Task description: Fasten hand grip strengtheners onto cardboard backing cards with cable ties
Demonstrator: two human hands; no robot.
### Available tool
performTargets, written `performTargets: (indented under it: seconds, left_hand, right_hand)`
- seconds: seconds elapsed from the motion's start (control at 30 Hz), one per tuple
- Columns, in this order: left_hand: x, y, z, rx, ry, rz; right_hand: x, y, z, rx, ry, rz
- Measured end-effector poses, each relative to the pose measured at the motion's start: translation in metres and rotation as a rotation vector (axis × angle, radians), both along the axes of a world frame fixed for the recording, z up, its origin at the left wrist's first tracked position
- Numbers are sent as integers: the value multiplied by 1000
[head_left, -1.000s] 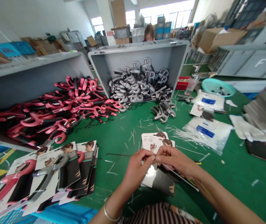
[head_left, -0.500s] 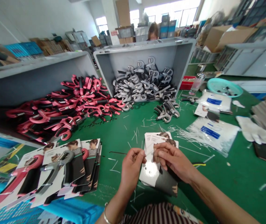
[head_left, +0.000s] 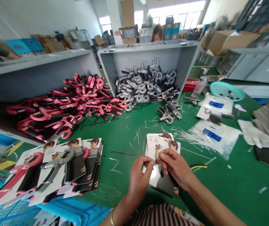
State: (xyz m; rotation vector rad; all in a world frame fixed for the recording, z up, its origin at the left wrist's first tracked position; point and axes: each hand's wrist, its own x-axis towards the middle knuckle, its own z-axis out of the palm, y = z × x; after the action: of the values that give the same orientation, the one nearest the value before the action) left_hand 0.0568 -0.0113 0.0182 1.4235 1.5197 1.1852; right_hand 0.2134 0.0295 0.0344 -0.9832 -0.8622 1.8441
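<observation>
your left hand is bent, thumb and forefinger drawn nearly together over the card's edge, and your right hand curls beside it in a similar pinch; the fingertips are too small and blurred to tell whether either grips something thin. a smooth, pale bracelet rings your left wrist.

just under your fingers lies the stack of cards, flat on the worktop right in front of you. they are stiff, glossy, printed sheets: white above with a picture of a head and a small tool, dark grey below, a bright glare on the white part. their edges are slightly out of line.

near your right forearm curves a yellow and black handle. beyond the stack, thin white plastic ties fan out from a crinkled clear bag with a blue label.

to your left, overlapping cards bear grips with ring-like heads, a grey hand grip and a pink hand grip uppermost, with black padded handles. farther out, two smooth grey bins lie tipped on their sides, spilling pink grips and grey grips.
</observation>
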Motion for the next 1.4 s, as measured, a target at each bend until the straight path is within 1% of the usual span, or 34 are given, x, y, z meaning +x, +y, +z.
performTargets:
  seconds: [0.17,0.23,0.3,0.4,0.47,0.5,0.57,0.63,0.7,0.77,0.87,0.93,0.97,1.07,1.17,1.23,1.3,1.4]
  left_hand:
    - [0,-6,-1,-31,-2,-41]
    - [-3,-7,-1,-35,16,-56]
    - [-7,-6,-3,-31,48,-32]
    - [-16,0,-11,-49,122,39]
    - [-19,5,-21,-102,130,18]
    - [-20,7,-25,-127,105,3]
    - [-21,9,-31,-167,-13,9]
    - [-22,11,-31,-212,-207,73]
    - [-27,13,-27,-243,-403,157]
    - [-35,15,-21,-225,-520,227]
    - [-48,18,-18,-190,-516,279]
    - [-54,16,-22,-226,-505,285]
    - [-56,14,-25,-249,-512,288]
    - [-63,5,-38,-288,-564,281]
    - [-71,0,-49,-275,-697,266]
    - [-75,2,-54,-245,-833,259]
    - [-75,10,-57,-265,-931,249]
    - [-69,24,-58,-371,-953,184]
  right_hand:
    - [1,0,0,52,-52,17]
    - [2,1,0,103,-142,28]
    - [3,1,1,173,-292,71]
    - [3,2,2,241,-466,169]
    - [0,1,2,242,-493,209]
    - [-1,1,2,237,-489,221]
    - [-3,-1,1,213,-464,243]
    - [-2,-1,3,185,-418,260]
    - [2,1,7,179,-358,263]
    - [8,9,13,222,-301,219]
    - [8,31,19,332,-248,60]
    - [-3,49,14,395,-251,5]
    - [-10,56,8,415,-260,14]
    - [-33,72,-12,447,-294,98]
    - [-46,75,-26,470,-338,150]
    - [-47,74,-29,496,-379,159]
    - [-46,73,-30,520,-408,161]
    - [-44,72,-33,559,-445,170]
